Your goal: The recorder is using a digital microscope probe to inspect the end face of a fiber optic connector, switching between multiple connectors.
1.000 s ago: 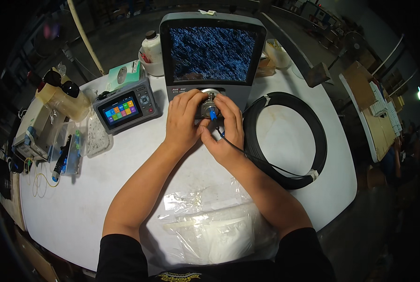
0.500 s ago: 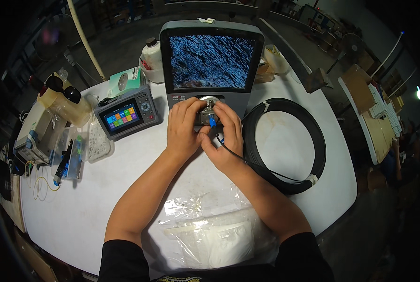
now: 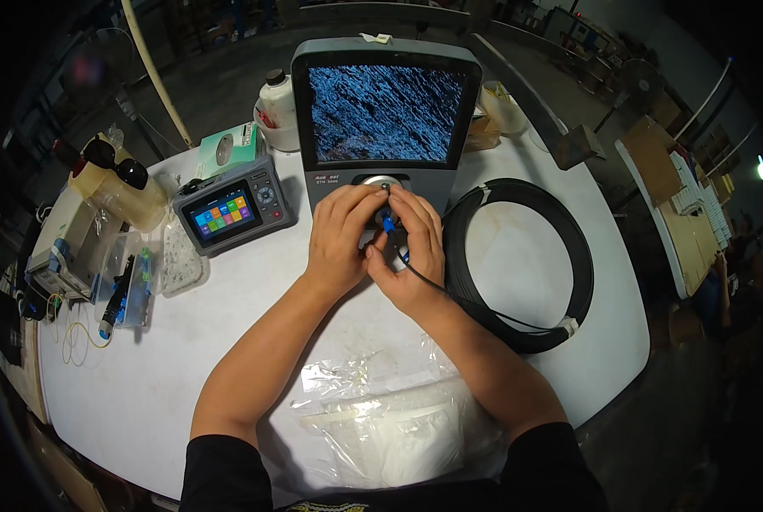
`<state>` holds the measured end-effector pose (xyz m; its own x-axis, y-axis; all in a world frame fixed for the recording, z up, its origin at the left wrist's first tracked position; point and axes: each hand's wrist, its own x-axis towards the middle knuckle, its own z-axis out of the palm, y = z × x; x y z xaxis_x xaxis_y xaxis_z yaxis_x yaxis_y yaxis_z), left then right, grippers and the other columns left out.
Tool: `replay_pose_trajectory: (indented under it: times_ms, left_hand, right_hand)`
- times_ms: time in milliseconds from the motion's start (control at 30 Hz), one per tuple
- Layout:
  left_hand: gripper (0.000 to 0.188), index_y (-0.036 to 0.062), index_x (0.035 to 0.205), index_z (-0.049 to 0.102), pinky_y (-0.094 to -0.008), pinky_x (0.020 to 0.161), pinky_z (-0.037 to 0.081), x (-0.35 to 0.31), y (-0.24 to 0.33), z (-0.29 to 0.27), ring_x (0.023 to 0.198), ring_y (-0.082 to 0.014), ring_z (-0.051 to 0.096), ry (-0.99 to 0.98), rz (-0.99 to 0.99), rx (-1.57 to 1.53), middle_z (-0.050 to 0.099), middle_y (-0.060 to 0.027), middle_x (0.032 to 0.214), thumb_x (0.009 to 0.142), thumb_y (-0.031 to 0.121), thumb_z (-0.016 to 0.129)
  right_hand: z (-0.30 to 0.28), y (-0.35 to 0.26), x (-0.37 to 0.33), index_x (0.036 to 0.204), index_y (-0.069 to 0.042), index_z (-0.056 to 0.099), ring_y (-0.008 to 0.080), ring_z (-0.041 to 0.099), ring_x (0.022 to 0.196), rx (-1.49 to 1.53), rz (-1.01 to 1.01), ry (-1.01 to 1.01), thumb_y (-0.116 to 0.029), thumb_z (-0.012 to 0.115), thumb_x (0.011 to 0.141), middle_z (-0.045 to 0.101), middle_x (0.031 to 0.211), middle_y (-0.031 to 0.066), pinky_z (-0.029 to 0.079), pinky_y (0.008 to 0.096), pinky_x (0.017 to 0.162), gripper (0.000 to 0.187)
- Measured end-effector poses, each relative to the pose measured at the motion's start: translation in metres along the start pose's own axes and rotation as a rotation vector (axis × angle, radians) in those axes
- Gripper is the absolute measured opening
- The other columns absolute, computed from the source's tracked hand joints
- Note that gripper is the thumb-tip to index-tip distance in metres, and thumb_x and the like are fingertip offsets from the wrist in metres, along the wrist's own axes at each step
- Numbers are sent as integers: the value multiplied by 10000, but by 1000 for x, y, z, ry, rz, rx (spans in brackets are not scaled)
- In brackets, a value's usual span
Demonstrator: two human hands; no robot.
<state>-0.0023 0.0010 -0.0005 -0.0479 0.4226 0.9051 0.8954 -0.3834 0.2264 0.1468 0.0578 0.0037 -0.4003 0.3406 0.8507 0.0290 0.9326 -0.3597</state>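
A grey inspection microscope (image 3: 306,128) with a large screen (image 3: 387,113) stands at the far middle of the table. On its front is a round metal fitting (image 3: 385,181), now mostly covered by my fingers. My left hand (image 3: 345,235) curls around its left side, fingertips at the top. From the right, my right hand (image 3: 413,243) closes on it, thumb below. Between the hands a blue fiber connector (image 3: 387,221) points into the fitting. Its black cable (image 3: 416,271) runs under my right wrist to a black cable coil (image 3: 576,256). Blue-and-black streaks fill the screen.
Left of the microscope are a handheld tester (image 3: 232,209) with coloured icons, a green box (image 3: 226,149) and a white bottle (image 3: 276,98). A clear tray (image 3: 125,282) with tools sits further left. Plastic bags (image 3: 398,427) lie between my forearms.
Both hands have shifted slightly right, and my fingertips have come together over the fitting, covering more of it. The streak pattern on the screen differs.
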Motion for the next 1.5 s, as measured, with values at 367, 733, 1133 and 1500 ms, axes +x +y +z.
replay_pose_trajectory:
  times_ms: [367, 733, 1133, 1500]
  left_hand:
    - [643, 59, 1383, 631, -459, 1069, 467, -1, 2, 2, 1272, -357, 600, 2, -15, -7, 648, -113, 1401, 764, 54, 804]
    - [660, 55, 1389, 625, -456, 1065, 473, 0, 2, 1, 1266, -363, 609, 4, -15, -26, 658, -122, 1389, 758, 42, 819]
    - [670, 47, 1394, 619, -462, 1066, 481, 0, 1, 1, 1262, -364, 613, -5, -9, -15, 663, -123, 1392, 754, 42, 822]
    - [749, 38, 1436, 581, -474, 1078, 473, -1, -2, 2, 1290, -375, 597, -24, -31, -25, 648, -134, 1417, 724, 35, 814]
  right_hand:
    - [0, -1, 0, 1467, -10, 519, 430, 521, 1379, 16, 27, 14, -16, 800, 730, 557, 1520, 192, 438, 508, 1166, 789]
    - [0, -3, 1, 1463, -15, 524, 427, 523, 1380, 2, 17, 7, -14, 800, 734, 558, 1521, 188, 441, 501, 1167, 780]
    - [0, -2, 0, 1452, -19, 536, 426, 520, 1387, -8, 3, 13, -13, 797, 740, 562, 1517, 174, 449, 507, 1166, 758]
    - [2, -3, 1, 1460, -29, 529, 434, 512, 1388, -35, -11, -1, -18, 796, 751, 540, 1525, 176, 451, 514, 1164, 758]
